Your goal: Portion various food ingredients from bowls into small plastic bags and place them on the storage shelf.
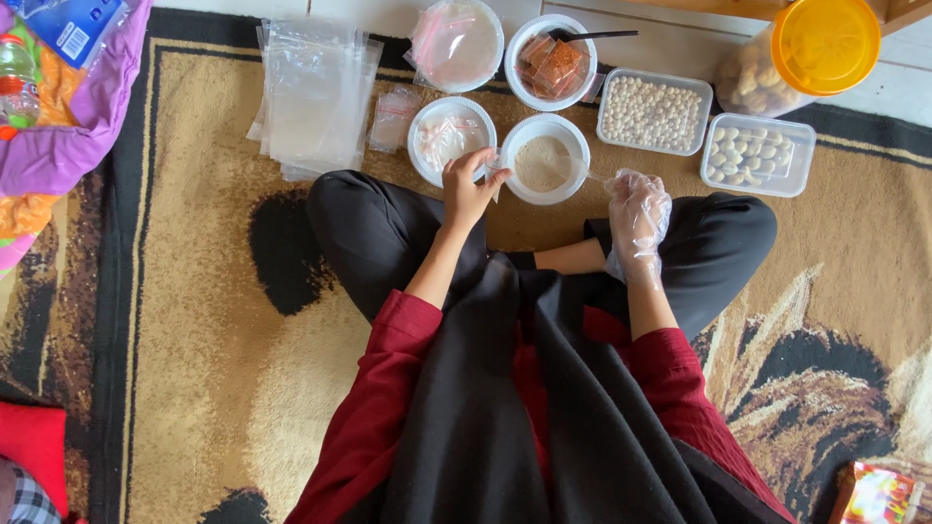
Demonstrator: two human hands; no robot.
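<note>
Person sits cross-legged on rug (194, 291). Left hand (469, 189) bare, fingers pinched on a small clear bag (493, 175) at bowl of powder (545, 158). Right hand (638, 215) in plastic glove, loosely curled, holding a thin spoon handle (582, 173) into that bowl. Farther: bowl of small bags (450, 140), tub of pale balls (653, 112).

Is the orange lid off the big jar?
No, the orange lid sits closed on the big jar lying on its side.

The yellow-lidded jar (811, 53) at the upper right is cut by the top edge. The snack packet (874, 493) at the lower right corner is cropped. Whatever the left hand (469, 189) pinches is too small to tell.
</note>
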